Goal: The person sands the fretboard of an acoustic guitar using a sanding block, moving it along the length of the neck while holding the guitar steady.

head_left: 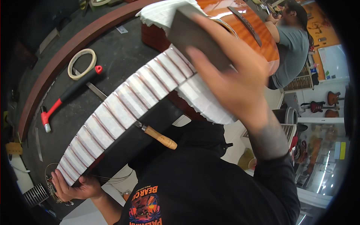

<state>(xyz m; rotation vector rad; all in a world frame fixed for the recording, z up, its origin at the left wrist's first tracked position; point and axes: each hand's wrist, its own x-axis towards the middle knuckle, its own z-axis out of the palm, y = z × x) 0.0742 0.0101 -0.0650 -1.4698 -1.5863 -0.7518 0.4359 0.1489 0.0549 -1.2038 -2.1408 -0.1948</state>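
Note:
A guitar lies across the bench, its fretboard (129, 93) covered in strips of whitish tape with the metal frets showing between them. My right hand (240, 71) is closed on a dark flat block (202, 39), blurred by motion, over the body end of the fretboard. Whether the block touches the frets cannot be told. At the far lower left, my left hand (80, 187) wraps round the neck's head end, thumb on the near side. White covering (206, 101) protects the glossy orange guitar body (258, 18) beside the fretboard. A dark bridge (245, 26) sits on the body.
Left of the neck lie a red-and-black hammer (71, 93) and a tape roll (81, 64). A wooden-handled tool (161, 137) sticks out on the neck's near side. Loose strings (112, 178) hang near my left hand. Another person (292, 56) works at the upper right.

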